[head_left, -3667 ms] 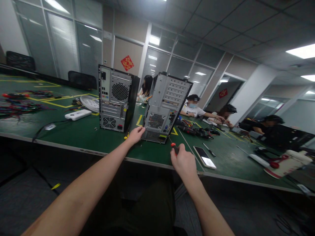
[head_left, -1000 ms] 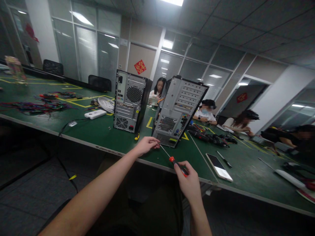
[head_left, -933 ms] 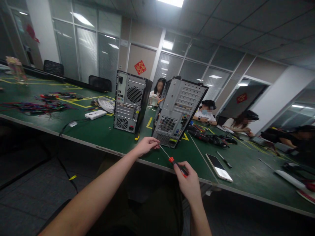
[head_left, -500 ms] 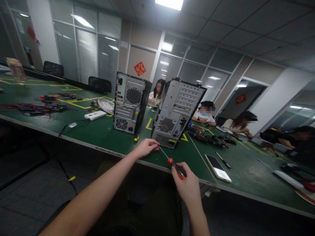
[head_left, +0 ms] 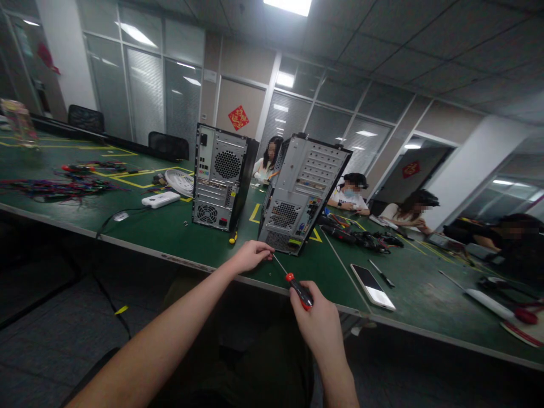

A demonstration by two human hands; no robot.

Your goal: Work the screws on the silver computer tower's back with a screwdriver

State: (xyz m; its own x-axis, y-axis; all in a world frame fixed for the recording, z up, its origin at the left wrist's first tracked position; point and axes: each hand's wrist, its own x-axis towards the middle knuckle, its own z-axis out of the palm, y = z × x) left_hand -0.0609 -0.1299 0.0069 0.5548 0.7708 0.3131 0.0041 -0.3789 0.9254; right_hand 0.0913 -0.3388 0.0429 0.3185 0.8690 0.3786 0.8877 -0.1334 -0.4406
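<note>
Green tabletop (head_left: 204, 245). Our right hand (head_left: 317, 314) grips red-and-black-handled metal screwdriver (head_left: 300, 291); left hand (head_left: 250, 256) narrowed at its tip, by grey metal computer tower (head_left: 293, 190) base; pinched contents, we can't tell. Likely step: readying tip; next calls for steady alignment.

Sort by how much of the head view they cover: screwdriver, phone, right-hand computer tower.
Largest to smallest:
1. Right-hand computer tower
2. Phone
3. Screwdriver, held in the right hand
</note>
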